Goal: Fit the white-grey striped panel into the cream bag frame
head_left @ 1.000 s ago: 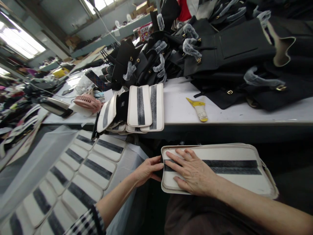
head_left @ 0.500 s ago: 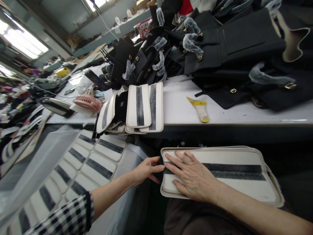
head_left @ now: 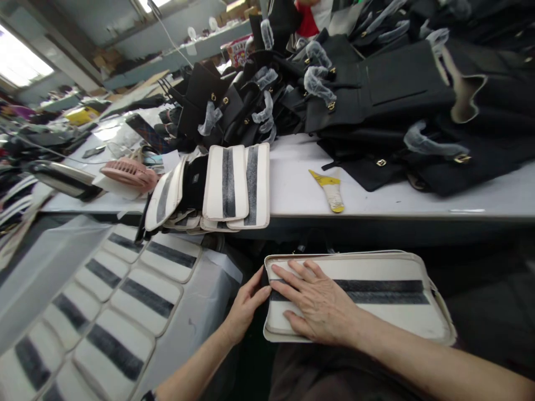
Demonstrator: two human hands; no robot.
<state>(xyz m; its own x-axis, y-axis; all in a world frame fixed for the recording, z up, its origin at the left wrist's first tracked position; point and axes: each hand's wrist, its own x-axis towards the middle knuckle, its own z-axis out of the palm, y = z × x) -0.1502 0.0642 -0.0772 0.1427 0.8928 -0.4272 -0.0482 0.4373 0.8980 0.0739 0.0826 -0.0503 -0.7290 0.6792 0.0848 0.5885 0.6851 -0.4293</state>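
Note:
A cream panel with a dark stripe down its middle [head_left: 376,287] lies across my lap, below the table edge. My right hand [head_left: 317,303] rests flat on its left end with the fingers spread, pressing it down. At the panel's left edge my left hand [head_left: 246,305] has its fingers curled onto that edge. A stack of the same striped panels [head_left: 228,184] sits on the grey table [head_left: 376,192] just above.
More striped panels [head_left: 137,292] lie in rows on a sheet at the lower left. A yellow-handled scraper [head_left: 332,192] lies on the table. Black bags with wrapped handles [head_left: 376,94] are piled at the back. A pink fan [head_left: 127,172] sits at the left.
The view has shifted a little to the left and down. My left hand has closed in tighter on the panel's left edge. My right hand stays flat on the panel.

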